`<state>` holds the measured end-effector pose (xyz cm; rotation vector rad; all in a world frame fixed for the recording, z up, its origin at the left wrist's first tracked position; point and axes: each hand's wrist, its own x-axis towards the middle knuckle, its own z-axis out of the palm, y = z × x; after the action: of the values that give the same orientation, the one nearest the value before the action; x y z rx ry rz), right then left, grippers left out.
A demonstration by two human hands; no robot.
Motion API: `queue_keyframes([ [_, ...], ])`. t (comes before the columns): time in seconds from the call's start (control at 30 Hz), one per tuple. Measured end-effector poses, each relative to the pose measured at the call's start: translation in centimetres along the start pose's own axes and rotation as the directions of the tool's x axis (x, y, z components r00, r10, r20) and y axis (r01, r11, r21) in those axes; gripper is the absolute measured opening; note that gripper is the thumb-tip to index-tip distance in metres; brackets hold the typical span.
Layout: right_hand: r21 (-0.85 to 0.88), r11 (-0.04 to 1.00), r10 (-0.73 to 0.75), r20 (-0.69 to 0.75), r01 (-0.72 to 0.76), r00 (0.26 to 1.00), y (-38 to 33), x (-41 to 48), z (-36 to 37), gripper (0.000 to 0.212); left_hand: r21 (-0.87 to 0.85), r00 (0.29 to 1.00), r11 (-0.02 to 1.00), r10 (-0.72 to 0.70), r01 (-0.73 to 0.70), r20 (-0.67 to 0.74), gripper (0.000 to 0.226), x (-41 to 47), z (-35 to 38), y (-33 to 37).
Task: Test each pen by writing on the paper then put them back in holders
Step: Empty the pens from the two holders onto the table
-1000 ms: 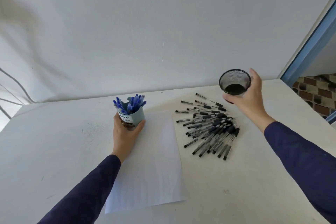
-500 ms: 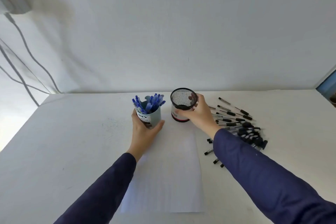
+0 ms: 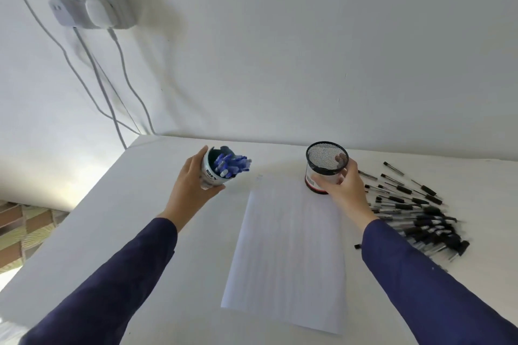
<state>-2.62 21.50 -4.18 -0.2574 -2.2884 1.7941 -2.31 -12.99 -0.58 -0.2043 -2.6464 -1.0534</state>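
Both your hands grip: left hand the tilted blue-pen cup, right hand the mesh holder beside scattered black pens.

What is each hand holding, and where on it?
Left hand grips the tilted cup of blue pens round its side; right hand grips the mesh holder by its side.

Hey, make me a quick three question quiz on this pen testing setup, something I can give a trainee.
1. True or false: pens stick out of the mesh holder.
2. Which hand grips the cup of blue pens? A) left B) right C) neither
3. Fill in: the loose black pens lie to the ___ of the paper.
Key: 1 false; 2 A, the left hand; 3 right.
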Motion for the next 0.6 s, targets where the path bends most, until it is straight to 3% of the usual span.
queue_keyframes([
  [0.2, 0.0, 1.0, -0.009, -0.005, 0.009, 1.0, -0.2, -0.1, 0.1, 0.076, 0.327, 0.993, 0.939, 0.114, -0.106, -0.006, 0.094, -1.7, -1.6, -3.3],
  [0.33, 0.008, 1.0, -0.014, -0.006, 0.014, 1.0, -0.4, -0.2, 0.2, 0.077, 0.555, 0.971, 0.798, 0.218, -0.235, 0.096, 0.091, -1.9, -2.6, -4.7],
  [0.6, -0.006, 1.0, -0.009, -0.007, 0.009, 1.0, -0.1, -0.1, 0.2, 0.078, 0.681, 0.933, 0.646, 0.315, -0.345, 0.174, 0.088, -1.7, -3.6, -5.2],
])
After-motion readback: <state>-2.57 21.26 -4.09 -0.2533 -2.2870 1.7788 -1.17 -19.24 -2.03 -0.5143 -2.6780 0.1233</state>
